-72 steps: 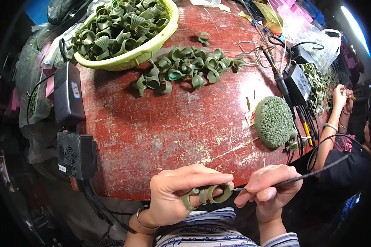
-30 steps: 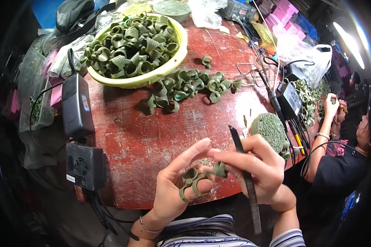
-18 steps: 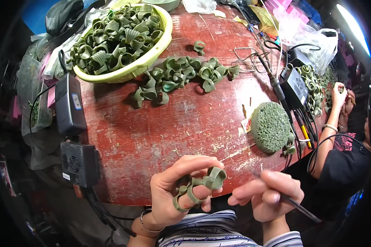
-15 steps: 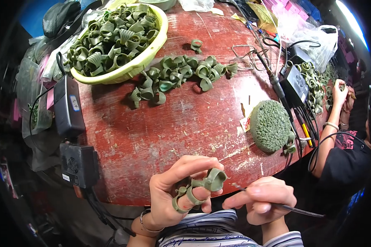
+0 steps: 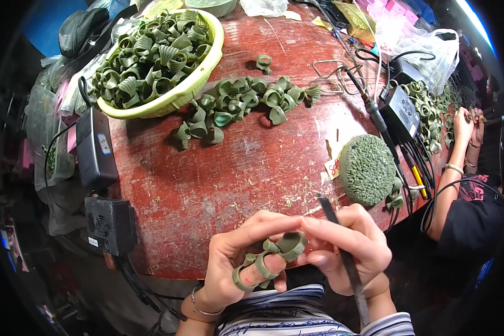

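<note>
A green wax-like ring (image 5: 291, 242) is pinched in my left hand (image 5: 223, 255), its round opening tilted up. More green rings (image 5: 243, 278) are threaded on a finger of that hand. My right hand (image 5: 364, 241) has come up against the left one, its index fingertip meeting the left fingertips and its thumb close beside the pinched ring. A flat, dark metal file (image 5: 350, 274) is gripped in my right hand, its tip pointing up and away and its other end slanting down toward my sleeve.
Beyond my hands lies a loose cluster of green rings (image 5: 241, 101) on the red table (image 5: 207, 179). A yellow basket (image 5: 221, 42) heaped with rings stands far left. At right are a round textured green block (image 5: 368, 169), a corded pen tool (image 5: 375, 115) and a co-worker's arm (image 5: 452, 162).
My right hand has moved up and left to meet the left hand. The file has swung from lying low and sideways to standing steeply. The ring in my left hand has turned slightly.
</note>
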Motion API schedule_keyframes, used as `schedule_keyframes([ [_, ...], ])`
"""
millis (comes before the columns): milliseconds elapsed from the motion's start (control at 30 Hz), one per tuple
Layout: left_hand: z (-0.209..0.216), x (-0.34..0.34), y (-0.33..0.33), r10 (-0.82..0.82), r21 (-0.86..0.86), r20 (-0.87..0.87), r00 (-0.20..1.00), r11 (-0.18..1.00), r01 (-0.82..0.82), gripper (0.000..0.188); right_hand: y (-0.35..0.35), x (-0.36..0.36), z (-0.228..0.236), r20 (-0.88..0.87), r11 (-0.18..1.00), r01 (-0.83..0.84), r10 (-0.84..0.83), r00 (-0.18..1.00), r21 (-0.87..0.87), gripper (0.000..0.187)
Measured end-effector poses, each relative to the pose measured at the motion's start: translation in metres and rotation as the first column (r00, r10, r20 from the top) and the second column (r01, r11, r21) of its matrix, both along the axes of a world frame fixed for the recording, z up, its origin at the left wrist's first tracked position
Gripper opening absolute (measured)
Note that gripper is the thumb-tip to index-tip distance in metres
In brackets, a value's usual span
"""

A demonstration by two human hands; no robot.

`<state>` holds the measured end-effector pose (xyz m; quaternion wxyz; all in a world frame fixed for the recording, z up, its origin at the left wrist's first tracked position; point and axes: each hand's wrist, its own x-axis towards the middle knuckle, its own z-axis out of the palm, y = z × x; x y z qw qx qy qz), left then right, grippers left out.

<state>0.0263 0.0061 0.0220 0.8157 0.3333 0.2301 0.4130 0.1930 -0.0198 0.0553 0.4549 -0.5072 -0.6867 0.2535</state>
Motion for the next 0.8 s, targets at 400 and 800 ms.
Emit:
schedule_keyframes([
  [400, -0.005, 0.003, -0.004, 0.115, -0.017, -0.051, 0.992, 0.993, -0.116, 0.046, 0.002, -0.006, -0.013, -0.038, 0.999, 0.022, -0.024, 0.999, -0.046, 0.047],
  [800, -0.004, 0.005, -0.011, 0.292, 0.35, -0.28, 0.915, 0.918, -0.186, 0.041, -0.003, -0.014, -0.011, 0.083, 0.977, 0.135, -0.15, 0.985, 0.166, 0.048],
])
